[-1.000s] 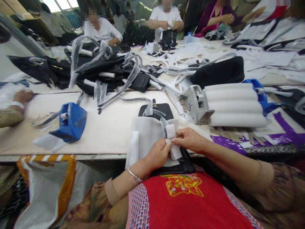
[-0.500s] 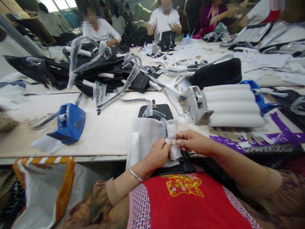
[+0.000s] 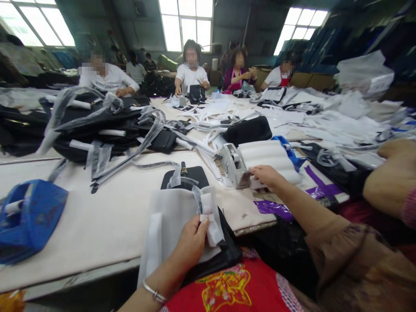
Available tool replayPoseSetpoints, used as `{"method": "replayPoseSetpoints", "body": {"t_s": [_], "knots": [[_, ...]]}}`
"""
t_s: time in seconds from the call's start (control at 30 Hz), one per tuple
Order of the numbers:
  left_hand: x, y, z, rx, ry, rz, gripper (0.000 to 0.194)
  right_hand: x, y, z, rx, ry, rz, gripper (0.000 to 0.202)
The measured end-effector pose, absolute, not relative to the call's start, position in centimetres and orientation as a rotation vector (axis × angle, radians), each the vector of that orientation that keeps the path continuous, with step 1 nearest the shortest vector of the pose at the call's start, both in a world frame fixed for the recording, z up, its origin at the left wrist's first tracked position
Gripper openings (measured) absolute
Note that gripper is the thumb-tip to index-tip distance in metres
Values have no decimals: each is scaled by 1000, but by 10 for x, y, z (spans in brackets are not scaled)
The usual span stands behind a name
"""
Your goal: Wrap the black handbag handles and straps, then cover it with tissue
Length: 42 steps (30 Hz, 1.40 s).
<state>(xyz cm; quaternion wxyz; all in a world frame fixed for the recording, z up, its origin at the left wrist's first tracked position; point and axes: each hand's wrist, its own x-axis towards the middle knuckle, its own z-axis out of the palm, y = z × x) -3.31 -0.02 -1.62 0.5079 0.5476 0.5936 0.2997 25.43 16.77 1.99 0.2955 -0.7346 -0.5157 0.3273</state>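
Note:
My left hand (image 3: 188,240) pinches a white foam strip (image 3: 208,203) between thumb and fingers, where the strip lies folded over the front of a black handbag (image 3: 231,245). A translucent white foam sheet (image 3: 173,206) covers much of the bag. Beyond it lies a black flap with a gold buckle (image 3: 184,171), with plastic-wrapped straps across it. To the right, my right hand (image 3: 268,175) reaches to the cutting end of a grey tape dispenser (image 3: 229,167). Its thumb and forefinger are closed together there; what sits between them is too small to make out.
A blue tape dispenser (image 3: 35,216) stands at left. White foam rolls (image 3: 269,156) and another blue dispenser (image 3: 289,151) lie beyond my right hand. Black bags (image 3: 84,125) are piled at back left. Co-workers sit across the table; another person's arm (image 3: 390,182) shows at right.
My right hand has left the foam strip and moved right to the grey tape dispenser. The left hand stays on the strip. The view has tilted up and turned right.

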Motion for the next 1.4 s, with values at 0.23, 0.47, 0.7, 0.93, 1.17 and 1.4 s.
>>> {"method": "replayPoseSetpoints", "body": {"t_s": [0.23,0.47,0.7,0.93,1.17,1.4], "knots": [[-33,0,-11,1305,1415,739,39,233,193,5,-1922,-1238,1059,24],[-34,2,-11,1325,1439,722,38,243,157,15,-1794,-1239,945,15],[-35,4,-13,1348,1440,710,36,242,137,-2,-1775,-1262,1122,23],[-32,2,-11,1342,1474,727,28,230,119,8,-1768,-1489,1228,23],[-30,1,-14,1407,1496,751,27,154,67,37,-1218,-2235,1490,32],[-26,-2,-21,1517,1569,773,22,126,62,28,-1499,-2384,1171,30]]}}
